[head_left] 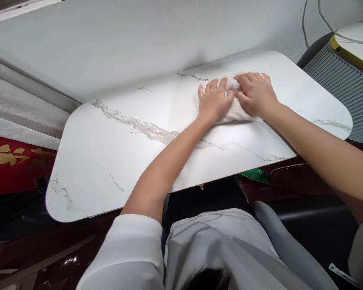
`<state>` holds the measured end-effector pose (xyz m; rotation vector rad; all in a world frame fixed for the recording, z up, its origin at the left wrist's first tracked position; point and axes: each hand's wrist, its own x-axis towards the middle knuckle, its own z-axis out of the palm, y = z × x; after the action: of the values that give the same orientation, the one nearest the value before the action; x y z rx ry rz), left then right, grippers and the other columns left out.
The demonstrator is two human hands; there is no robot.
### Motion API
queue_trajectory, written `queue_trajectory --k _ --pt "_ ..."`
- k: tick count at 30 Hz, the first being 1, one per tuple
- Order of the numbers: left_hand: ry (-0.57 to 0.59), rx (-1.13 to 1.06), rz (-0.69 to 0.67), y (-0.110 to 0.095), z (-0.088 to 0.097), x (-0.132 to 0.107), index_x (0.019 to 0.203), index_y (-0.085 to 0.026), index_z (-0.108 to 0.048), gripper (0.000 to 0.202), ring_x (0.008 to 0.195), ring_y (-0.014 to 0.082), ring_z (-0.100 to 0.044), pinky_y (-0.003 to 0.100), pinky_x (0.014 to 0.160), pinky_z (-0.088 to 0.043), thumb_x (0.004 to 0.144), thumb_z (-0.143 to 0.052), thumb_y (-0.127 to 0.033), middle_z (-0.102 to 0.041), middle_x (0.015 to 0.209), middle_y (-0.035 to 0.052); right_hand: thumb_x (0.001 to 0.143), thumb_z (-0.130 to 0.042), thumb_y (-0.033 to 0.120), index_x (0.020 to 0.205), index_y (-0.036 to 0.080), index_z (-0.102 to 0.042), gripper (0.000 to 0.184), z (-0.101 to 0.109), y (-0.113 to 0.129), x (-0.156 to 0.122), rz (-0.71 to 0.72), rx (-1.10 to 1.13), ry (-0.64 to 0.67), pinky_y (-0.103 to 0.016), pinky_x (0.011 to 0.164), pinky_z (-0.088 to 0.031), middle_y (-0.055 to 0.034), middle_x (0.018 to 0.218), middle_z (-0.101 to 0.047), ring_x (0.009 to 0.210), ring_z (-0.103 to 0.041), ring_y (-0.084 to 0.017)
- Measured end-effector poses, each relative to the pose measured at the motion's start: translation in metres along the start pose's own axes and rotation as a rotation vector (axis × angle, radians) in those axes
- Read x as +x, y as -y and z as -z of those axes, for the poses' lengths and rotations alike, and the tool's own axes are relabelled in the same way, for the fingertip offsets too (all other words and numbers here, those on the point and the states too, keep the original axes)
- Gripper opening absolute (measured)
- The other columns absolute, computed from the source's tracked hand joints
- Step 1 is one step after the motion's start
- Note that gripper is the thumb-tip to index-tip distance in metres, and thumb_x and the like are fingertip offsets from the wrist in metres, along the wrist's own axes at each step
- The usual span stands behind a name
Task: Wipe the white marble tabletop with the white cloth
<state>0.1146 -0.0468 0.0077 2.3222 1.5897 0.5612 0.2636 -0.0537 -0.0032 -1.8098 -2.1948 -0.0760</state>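
Two hands: both lay palm-down on one white cloth (234, 108), side by side, thumbs nearly touching.
Left hand (213, 100): fingers spread and slightly curled, pressing the cloth's left part; bearing down on it rather than lifting it.
Right hand (255, 93): fingers bent over the bunched top of the cloth, gathering a fold; pressing and lightly clutching it.
Cloth: crumpled, flat against the tabletop (115, 157), at the far right part of the slab, near the back edge; most of it hidden under the palms.
Reason for hold (judgement): flat palms and straight arms put weight down through the cloth, as suits rubbing a surface; two hands keep the wad from slipping.
Tabletop: white marble pattern with grey veins, rounded corners, bare apart from the cloth.
Edges: back edge ran close along the wall (109, 44), just beyond the fingertips; right rounded corner lay near the right hand; near edge sat over the person's lap.
Open room: wide bare stretch to the left and toward the near edge; little beyond the hands.
Surroundings: ribbed grey cabinet (345, 84) off the right end, apart from the slab; red cloth with gold print (15, 165) low at left.
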Motion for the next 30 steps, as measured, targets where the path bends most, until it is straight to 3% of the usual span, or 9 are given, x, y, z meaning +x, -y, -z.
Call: queue_trajectory --k 3,9,12,17,27,30 --pt "-0.004 -0.038 0.025 0.012 -0.002 0.025 0.144 -0.025 -0.037 0.049 0.140 0.0205 -0.030 0.044 0.121 -0.004 0.096 -0.029 -0.034 -0.043 0.151 -0.0021 0.098 -0.019 0.041 0.135 0.025 -0.042 0.046 -0.008 -0.005 0.027 -0.005 0.016 0.001 -0.051 0.108 -0.017 -0.0091 0.135 -0.052 0.125 -0.036 -0.028" --pt "0.017 -0.034 0.053 0.030 -0.006 0.065 0.141 -0.034 -0.033 0.048 0.142 0.0200 -0.015 0.040 0.116 0.022 0.094 -0.022 -0.039 -0.048 0.146 -0.0120 0.094 -0.027 0.039 0.133 0.019 -0.046 0.048 -0.010 -0.003 0.063 -0.052 0.039 0.000 -0.047 0.109 -0.020 -0.0087 0.137 -0.051 0.122 -0.039 -0.025" --pt "0.012 -0.038 0.091 0.033 -0.004 0.078 0.139 -0.041 -0.036 0.048 0.145 0.0194 -0.009 0.040 0.121 0.015 0.093 -0.024 -0.044 -0.054 0.140 -0.0158 0.092 -0.023 0.044 0.133 0.024 -0.047 0.051 -0.014 -0.007 0.078 -0.062 0.028 -0.009 -0.048 0.109 -0.024 -0.0053 0.137 -0.052 0.124 -0.040 -0.025" --pt "-0.016 -0.028 0.108 0.036 -0.002 0.093 0.139 -0.045 -0.038 0.047 0.144 0.0208 -0.022 0.043 0.125 -0.003 0.093 -0.025 -0.047 -0.054 0.140 -0.0156 0.087 -0.015 0.048 0.135 0.040 -0.045 0.057 -0.019 -0.014 0.098 -0.070 -0.014 -0.016 -0.049 0.109 -0.030 0.0021 0.134 -0.054 0.127 -0.042 -0.027" --pt "-0.030 -0.041 0.126 0.040 -0.003 0.111 0.138 -0.046 -0.038 0.050 0.143 0.0229 -0.023 0.044 0.126 -0.003 0.089 -0.026 -0.048 -0.056 0.137 -0.0145 0.083 -0.022 0.046 0.133 0.040 -0.051 0.058 -0.025 -0.023 0.123 -0.064 0.015 -0.051 -0.051 0.111 -0.033 -0.0016 0.128 -0.057 0.124 -0.046 -0.027" --pt "-0.045 -0.027 0.126 0.038 -0.003 0.107 0.137 -0.047 -0.039 0.051 0.143 0.0224 -0.026 0.041 0.126 -0.007 0.089 -0.026 -0.042 -0.054 0.139 -0.0155 0.085 -0.025 0.041 0.133 0.031 -0.053 0.056 -0.026 -0.025 0.120 -0.034 0.001 -0.069 -0.052 0.110 -0.033 -0.0038 0.128 -0.057 0.123 -0.046 -0.028"
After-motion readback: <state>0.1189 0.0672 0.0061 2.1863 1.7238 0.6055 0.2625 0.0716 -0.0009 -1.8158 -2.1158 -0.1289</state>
